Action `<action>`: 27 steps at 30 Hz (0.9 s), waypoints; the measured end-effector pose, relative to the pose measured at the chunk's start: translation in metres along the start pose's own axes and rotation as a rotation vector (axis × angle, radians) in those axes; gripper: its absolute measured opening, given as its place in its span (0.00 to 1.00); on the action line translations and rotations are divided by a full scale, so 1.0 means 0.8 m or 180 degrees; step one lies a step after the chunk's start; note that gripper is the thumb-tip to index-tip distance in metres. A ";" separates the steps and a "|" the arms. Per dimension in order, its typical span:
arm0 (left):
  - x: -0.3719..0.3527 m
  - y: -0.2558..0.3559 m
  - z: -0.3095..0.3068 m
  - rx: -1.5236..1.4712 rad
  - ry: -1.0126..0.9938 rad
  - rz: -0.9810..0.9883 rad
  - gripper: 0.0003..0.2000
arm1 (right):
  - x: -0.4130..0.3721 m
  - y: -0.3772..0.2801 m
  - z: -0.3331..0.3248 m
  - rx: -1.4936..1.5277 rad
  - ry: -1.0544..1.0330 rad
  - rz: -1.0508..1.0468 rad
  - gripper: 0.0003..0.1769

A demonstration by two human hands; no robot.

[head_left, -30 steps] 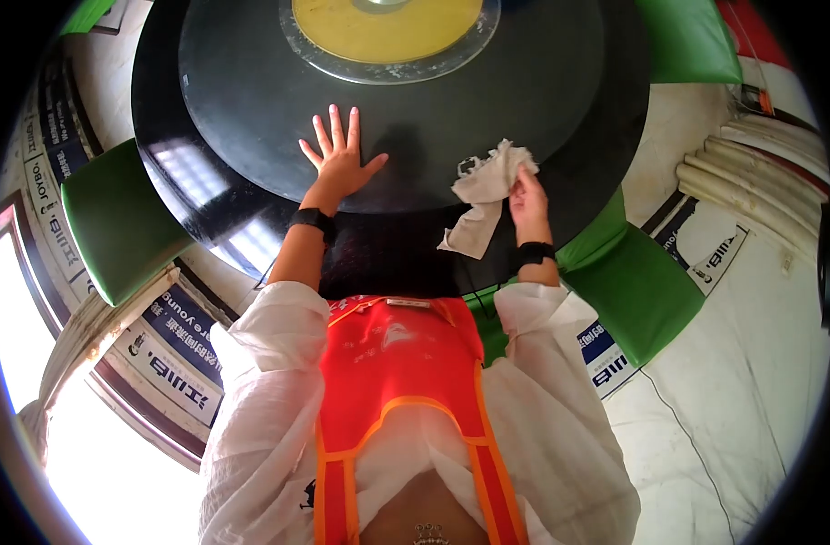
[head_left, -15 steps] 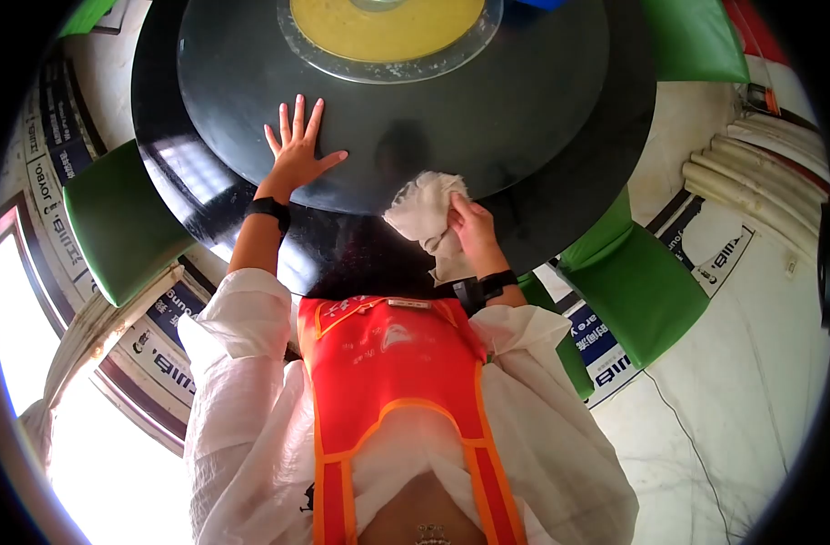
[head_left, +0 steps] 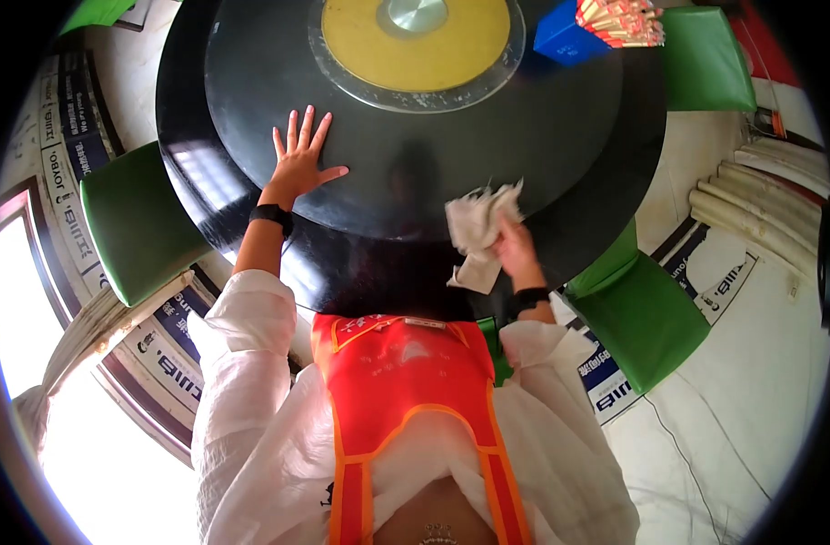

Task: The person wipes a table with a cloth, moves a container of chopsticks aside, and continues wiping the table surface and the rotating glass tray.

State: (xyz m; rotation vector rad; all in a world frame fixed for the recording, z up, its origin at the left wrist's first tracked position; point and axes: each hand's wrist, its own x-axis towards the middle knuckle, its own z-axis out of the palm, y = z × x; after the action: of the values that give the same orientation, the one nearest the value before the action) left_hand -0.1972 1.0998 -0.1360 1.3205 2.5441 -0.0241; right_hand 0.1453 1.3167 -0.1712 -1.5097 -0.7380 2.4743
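My left hand (head_left: 298,168) lies flat with spread fingers on the dark round turntable (head_left: 378,154) that tops the table. My right hand (head_left: 516,247) grips a crumpled beige cloth (head_left: 478,222), slightly blurred by motion, near the turntable's front right edge. Part of the cloth hangs down over the glossy black table rim (head_left: 369,277). A yellow disc (head_left: 415,68) with a clear border and a silver centre is at the middle of the turntable.
A blue box (head_left: 565,36) packed with red and white wrapped sticks stands at the back right. Green chairs (head_left: 138,222) surround the table on both sides. A thin cable (head_left: 678,445) runs along the floor at right.
My right hand has moved to the right with the cloth. My left hand stays spread on the turntable. The view has shifted, bringing the blue box more fully into sight.
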 end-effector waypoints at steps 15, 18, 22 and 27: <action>-0.054 0.089 0.028 0.0202 0.0272 -0.0008 0.32 | -0.023 0.076 0.066 0.0072 -0.0336 0.0316 0.18; -0.080 0.114 0.017 -0.0074 -0.0023 0.0482 0.31 | -0.012 0.059 0.040 0.0303 -0.0169 -0.0121 0.15; -0.120 0.141 0.029 -0.0137 -0.0014 0.1047 0.30 | 0.016 0.014 -0.007 0.0501 0.0104 -0.0879 0.19; -0.156 0.147 0.031 -0.0380 0.0069 0.1399 0.27 | 0.034 -0.033 -0.018 0.0329 0.0243 -0.1432 0.23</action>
State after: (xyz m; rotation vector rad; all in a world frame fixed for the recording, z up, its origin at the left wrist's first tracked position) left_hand -0.0291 1.0652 -0.1156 1.8015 2.1769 0.2256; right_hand 0.1412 1.3540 -0.1855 -1.2317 -0.8166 2.0765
